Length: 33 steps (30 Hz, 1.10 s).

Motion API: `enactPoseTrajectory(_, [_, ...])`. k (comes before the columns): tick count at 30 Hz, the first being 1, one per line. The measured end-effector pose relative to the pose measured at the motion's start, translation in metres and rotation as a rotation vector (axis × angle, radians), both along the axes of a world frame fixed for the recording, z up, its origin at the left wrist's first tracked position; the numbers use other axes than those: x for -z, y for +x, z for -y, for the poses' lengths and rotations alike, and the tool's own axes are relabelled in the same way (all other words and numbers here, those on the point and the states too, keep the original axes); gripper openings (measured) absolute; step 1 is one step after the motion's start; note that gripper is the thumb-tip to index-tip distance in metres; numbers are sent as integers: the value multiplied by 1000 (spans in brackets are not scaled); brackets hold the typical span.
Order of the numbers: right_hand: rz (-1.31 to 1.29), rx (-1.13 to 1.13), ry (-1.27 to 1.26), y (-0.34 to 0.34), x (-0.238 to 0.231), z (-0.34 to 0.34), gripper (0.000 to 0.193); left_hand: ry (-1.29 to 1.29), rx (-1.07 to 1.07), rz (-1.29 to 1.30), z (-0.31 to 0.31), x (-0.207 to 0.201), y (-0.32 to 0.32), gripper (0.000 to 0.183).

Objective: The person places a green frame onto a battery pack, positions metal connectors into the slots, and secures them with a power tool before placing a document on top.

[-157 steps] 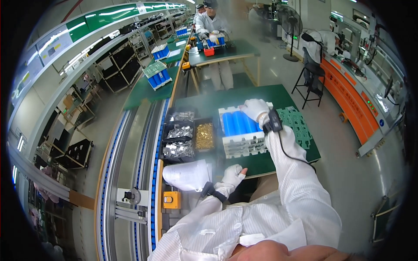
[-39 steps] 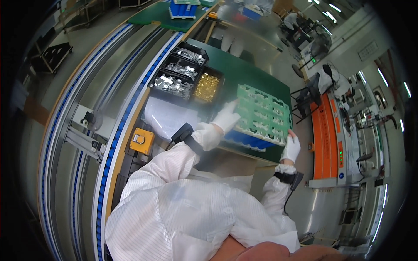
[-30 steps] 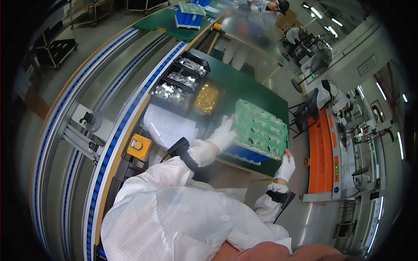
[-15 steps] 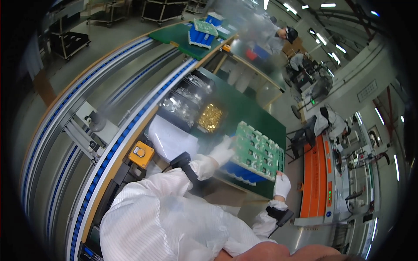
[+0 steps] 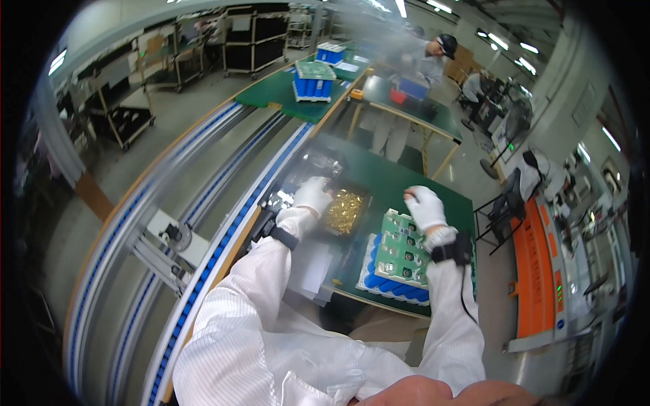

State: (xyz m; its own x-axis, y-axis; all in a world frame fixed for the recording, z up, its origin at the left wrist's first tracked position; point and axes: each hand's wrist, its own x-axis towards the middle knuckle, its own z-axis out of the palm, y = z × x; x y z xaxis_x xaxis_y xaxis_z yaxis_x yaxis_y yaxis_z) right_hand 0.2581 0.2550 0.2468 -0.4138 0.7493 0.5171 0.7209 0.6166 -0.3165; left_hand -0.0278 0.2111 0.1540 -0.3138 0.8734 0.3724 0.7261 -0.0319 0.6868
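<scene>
A battery pack (image 5: pixel 401 254) with blue cells and a green top plate with several openings stands on the green tabletop. Above its far right part is my white-gloved right hand (image 5: pixel 424 208), fingers bent and held together, bare fingertips pointing left. Whatever those fingers hold, if anything, is too small to make out. My gloved left hand (image 5: pixel 313 196) is over the dark bins (image 5: pixel 288 181) of silver metal parts, its fingers mostly hidden behind the hand. Just right of it lies a tray of brass-coloured small parts (image 5: pixel 344 211).
White sheets (image 5: pixel 313 271) lie near the table's front edge. A conveyor rail (image 5: pixel 203 265) with blue rollers runs along the left. Another blue-and-green pack (image 5: pixel 314 81) sits on the far green board. A co-worker (image 5: pixel 423 64) stands beyond, and an orange machine (image 5: pixel 535 271) is at right.
Both hands have left the battery pack. My left hand moved up and left to the bins; my right hand rose from the pack's near right corner to above its far side. The view shifted.
</scene>
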Motion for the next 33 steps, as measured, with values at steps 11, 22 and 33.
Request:
enactPoseTrajectory(11, [314,129,-311,-8,36,-13,47,-786,-84,-482,-46,-29,-9,31])
enactPoseTrajectory(22, [251,137,-430,-12,26,-16,49,-728,-175,-439,-62,-13,-23,33])
enactPoseTrajectory(33, [94,98,-476,-6,19,4,39,-581,-64,-646,-62,10,-28,22])
